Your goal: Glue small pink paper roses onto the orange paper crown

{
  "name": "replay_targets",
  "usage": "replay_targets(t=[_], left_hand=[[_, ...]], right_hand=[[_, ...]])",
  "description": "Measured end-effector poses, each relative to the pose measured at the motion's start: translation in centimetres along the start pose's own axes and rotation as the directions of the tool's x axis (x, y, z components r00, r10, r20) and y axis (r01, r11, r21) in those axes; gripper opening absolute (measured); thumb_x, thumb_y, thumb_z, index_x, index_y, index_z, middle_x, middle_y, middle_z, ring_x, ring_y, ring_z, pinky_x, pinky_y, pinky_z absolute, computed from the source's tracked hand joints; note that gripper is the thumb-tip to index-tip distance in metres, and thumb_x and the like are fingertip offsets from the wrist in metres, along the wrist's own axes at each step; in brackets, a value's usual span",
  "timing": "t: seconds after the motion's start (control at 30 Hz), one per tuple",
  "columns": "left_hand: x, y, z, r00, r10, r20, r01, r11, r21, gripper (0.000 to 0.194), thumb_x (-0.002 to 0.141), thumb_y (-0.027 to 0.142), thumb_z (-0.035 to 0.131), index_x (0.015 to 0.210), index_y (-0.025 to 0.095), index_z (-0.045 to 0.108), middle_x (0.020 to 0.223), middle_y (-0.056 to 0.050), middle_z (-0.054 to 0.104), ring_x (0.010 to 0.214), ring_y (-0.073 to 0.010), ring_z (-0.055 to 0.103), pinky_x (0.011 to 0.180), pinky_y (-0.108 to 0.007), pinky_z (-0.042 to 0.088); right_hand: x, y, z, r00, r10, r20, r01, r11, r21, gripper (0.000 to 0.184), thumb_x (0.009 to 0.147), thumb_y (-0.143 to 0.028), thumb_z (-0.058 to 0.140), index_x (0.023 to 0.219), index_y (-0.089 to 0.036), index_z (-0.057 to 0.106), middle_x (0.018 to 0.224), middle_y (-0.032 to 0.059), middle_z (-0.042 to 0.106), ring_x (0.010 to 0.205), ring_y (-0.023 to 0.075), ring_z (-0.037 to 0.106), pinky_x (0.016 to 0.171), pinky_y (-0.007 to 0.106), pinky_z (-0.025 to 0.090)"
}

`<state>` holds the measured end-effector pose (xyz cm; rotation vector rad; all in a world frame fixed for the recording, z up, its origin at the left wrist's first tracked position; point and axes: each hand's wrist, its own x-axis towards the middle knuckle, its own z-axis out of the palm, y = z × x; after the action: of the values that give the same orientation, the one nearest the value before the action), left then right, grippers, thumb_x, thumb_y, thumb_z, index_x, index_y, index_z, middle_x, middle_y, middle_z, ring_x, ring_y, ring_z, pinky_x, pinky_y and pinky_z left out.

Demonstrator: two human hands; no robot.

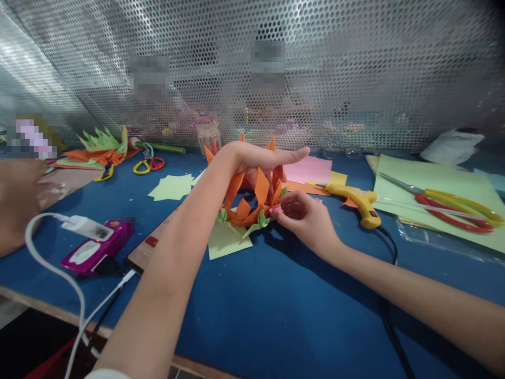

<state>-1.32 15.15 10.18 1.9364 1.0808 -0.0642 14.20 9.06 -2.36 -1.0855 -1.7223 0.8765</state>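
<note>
An orange paper crown (262, 188) with pointed tips stands on the blue table in front of me. Small green paper leaves (261, 219) sit along its lower band. My left hand (254, 157) reaches over the top, thumb stretched to the right, and holds the crown from its far right side; its fingers are partly hidden behind the orange points. At the right of the band, my right hand (310, 217) pinches a small pink paper flower (275, 210) against the crown between thumb and fingertips. A pale green paper sheet (229, 246) lies partly under the crown.
A yellow glue gun (355, 200) with a black cord lies right of my hand. Beyond it, large scissors (445, 202) rest on green paper (398, 173). A phone (152, 239) and purple power strip (94, 247) lie left, near another person's arm (18, 205).
</note>
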Motion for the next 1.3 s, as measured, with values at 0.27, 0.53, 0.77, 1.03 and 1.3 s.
replay_targets(t=[0.27, 0.53, 0.77, 1.03, 1.3], left_hand=[[-0.2, 0.4, 0.6, 0.999, 0.026, 0.042, -0.023, 0.998, -0.051, 0.087, 0.064, 0.079, 0.031, 0.122, 0.016, 0.05, 0.091, -0.012, 0.067, 0.106, -0.0301, 0.054, 0.092, -0.036, 0.035], [0.2, 0.0, 0.5, 0.997, 0.031, 0.071, -0.026, 0.996, -0.082, 0.09, 0.06, 0.081, 0.031, 0.116, 0.014, 0.055, 0.086, -0.012, 0.07, 0.103, -0.0301, 0.056, 0.093, -0.036, 0.034], [-0.1, 0.4, 0.9, 0.999, 0.018, 0.05, -0.012, 0.994, -0.112, 0.09, 0.06, 0.082, 0.031, 0.116, 0.014, 0.054, 0.09, -0.013, 0.068, 0.104, -0.0323, 0.056, 0.091, -0.037, 0.036], [0.1, -0.1, 0.3, 0.997, -0.019, 0.078, 0.024, 0.998, -0.059, 0.081, 0.059, 0.074, 0.046, 0.116, 0.018, 0.055, 0.089, -0.009, 0.07, 0.102, -0.0282, 0.057, 0.09, -0.034, 0.038], [0.7, -0.2, 0.2, 0.996, -0.05, 0.08, 0.049, 0.999, 0.011, 0.064, 0.06, 0.064, 0.056, 0.096, 0.013, 0.068, 0.079, -0.011, 0.07, 0.091, -0.029, 0.061, 0.085, -0.037, 0.042]], right_hand=[[0.1, 0.6, -0.1, 0.999, 0.02, 0.026, -0.022, 0.998, 0.053, 0.021, 0.072, -0.038, 0.061, 0.078, -0.02, 0.051, 0.076, 0.0034, 0.064, 0.07, 0.0159, 0.062, 0.069, 0.033, 0.053], [0.0, 0.7, 0.0, 1.0, 0.026, 0.015, -0.027, 0.997, 0.07, 0.022, 0.071, -0.04, 0.062, 0.075, -0.021, 0.05, 0.076, 0.0037, 0.066, 0.07, 0.0173, 0.064, 0.068, 0.035, 0.053], [0.0, 0.8, 0.0, 0.999, 0.031, 0.02, -0.033, 0.997, 0.069, 0.023, 0.071, -0.039, 0.063, 0.075, -0.021, 0.049, 0.075, 0.0031, 0.066, 0.069, 0.0171, 0.064, 0.067, 0.034, 0.053], [0.0, 0.8, 0.0, 1.0, 0.019, 0.004, -0.019, 0.999, 0.027, 0.024, 0.071, -0.041, 0.063, 0.075, -0.021, 0.051, 0.076, 0.0036, 0.065, 0.068, 0.0168, 0.062, 0.064, 0.034, 0.053], [0.0, 0.6, 0.0, 1.0, 0.018, 0.007, -0.019, 0.999, 0.033, 0.022, 0.071, -0.039, 0.063, 0.074, -0.021, 0.05, 0.075, 0.0033, 0.065, 0.068, 0.0169, 0.063, 0.065, 0.034, 0.053]])
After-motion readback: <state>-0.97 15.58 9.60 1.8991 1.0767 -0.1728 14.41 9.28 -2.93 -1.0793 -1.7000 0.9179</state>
